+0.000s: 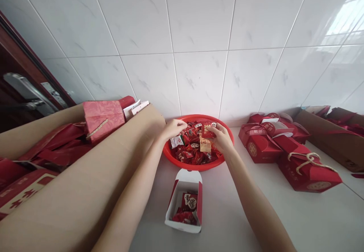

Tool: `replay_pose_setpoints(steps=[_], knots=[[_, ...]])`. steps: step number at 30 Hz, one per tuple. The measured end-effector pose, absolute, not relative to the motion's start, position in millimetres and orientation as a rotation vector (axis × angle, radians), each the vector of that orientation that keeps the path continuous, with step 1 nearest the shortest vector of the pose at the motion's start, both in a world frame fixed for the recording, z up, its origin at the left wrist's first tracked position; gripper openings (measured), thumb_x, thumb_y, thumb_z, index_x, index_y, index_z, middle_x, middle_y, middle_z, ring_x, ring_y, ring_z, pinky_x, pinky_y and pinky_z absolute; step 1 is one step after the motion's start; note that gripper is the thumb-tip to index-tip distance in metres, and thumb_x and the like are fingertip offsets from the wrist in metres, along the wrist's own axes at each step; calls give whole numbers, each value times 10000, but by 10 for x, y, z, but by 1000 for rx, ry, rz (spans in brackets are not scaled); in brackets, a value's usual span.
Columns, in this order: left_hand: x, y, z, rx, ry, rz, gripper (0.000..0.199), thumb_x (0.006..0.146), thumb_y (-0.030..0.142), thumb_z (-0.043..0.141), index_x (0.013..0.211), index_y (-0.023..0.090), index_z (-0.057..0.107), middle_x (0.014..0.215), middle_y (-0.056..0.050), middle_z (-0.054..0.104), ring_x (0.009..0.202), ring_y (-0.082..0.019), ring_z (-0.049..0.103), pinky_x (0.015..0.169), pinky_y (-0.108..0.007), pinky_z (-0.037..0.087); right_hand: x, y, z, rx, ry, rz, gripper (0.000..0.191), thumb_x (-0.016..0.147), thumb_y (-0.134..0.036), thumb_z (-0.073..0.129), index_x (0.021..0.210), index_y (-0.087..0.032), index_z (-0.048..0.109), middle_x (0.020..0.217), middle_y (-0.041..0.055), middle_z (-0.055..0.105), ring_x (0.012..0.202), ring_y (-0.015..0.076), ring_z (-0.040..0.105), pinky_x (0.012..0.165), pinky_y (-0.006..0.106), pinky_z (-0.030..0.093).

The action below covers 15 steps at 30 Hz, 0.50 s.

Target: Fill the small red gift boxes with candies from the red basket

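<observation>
A red plastic basket (196, 166) full of small wrapped candies (196, 155) stands against the tiled wall. Over its right side my right hand (223, 140) pinches a red candy packet (209, 129) with pale lettering. At the upper left of the basket my left hand (173, 128) has its fingertips pressed together above the candies; what they hold, if anything, is too small to make out. A gold-coloured packet (205, 144) lies on the pile below my right hand. In front of the basket, an open gift box (169, 214), red outside and white inside, contains several red packets (189, 202).
A large cardboard box (119, 161) of red gift boxes and bags takes up the left side. Closed red gift boxes (264, 147), one with a rope handle (308, 161), stand at right. Behind them is another cardboard box (330, 138). A door handle (28, 92) shows far left.
</observation>
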<state>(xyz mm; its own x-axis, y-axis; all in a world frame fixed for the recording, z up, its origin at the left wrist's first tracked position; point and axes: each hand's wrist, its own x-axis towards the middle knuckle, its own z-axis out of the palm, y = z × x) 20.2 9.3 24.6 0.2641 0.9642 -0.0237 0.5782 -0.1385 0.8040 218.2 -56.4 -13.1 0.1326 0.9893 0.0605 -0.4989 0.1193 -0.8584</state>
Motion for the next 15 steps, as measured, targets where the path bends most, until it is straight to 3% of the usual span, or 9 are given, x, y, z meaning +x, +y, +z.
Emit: replay_pose_setpoints(steps=[2,5,8,12,15], knots=[[142,142,242,2076,1450,479,195,799,191,675,964,202,778,1069,-51,783,1011,-236,723,867,-274,547,2187,-547,-148,-806,-780,1260,344,553,-309,875,706,-221,579,779,6,688,787,213,696,674,345,601],[197,176,194,2370,1465,193,379,801,68,600,1105,232,755,1231,-35,738,1178,-226,660,979,-255,497,2195,-543,-157,-801,-785,1242,343,548,-299,867,732,-220,588,772,6,699,771,226,716,659,342,606],[327,209,139,2479,1531,-10,483,828,59,552,1262,235,669,1310,-72,691,1203,-232,646,984,-281,496,2205,-556,-148,-806,-758,1225,307,553,-259,837,748,-215,603,759,9,708,740,215,717,619,306,591],[451,272,118,2530,1507,-64,438,789,89,618,1204,220,664,1344,-94,659,1242,-261,615,987,-280,487,2210,-559,-143,-845,-675,1216,259,543,-208,792,698,-210,585,706,7,690,668,180,689,533,254,549],[500,314,119,2524,1494,-57,511,726,78,667,1214,229,643,1342,-92,658,1248,-289,605,996,-300,480,2213,-542,-161,-863,-641,1189,259,544,-196,778,691,-212,565,692,2,671,640,161,668,497,234,524]])
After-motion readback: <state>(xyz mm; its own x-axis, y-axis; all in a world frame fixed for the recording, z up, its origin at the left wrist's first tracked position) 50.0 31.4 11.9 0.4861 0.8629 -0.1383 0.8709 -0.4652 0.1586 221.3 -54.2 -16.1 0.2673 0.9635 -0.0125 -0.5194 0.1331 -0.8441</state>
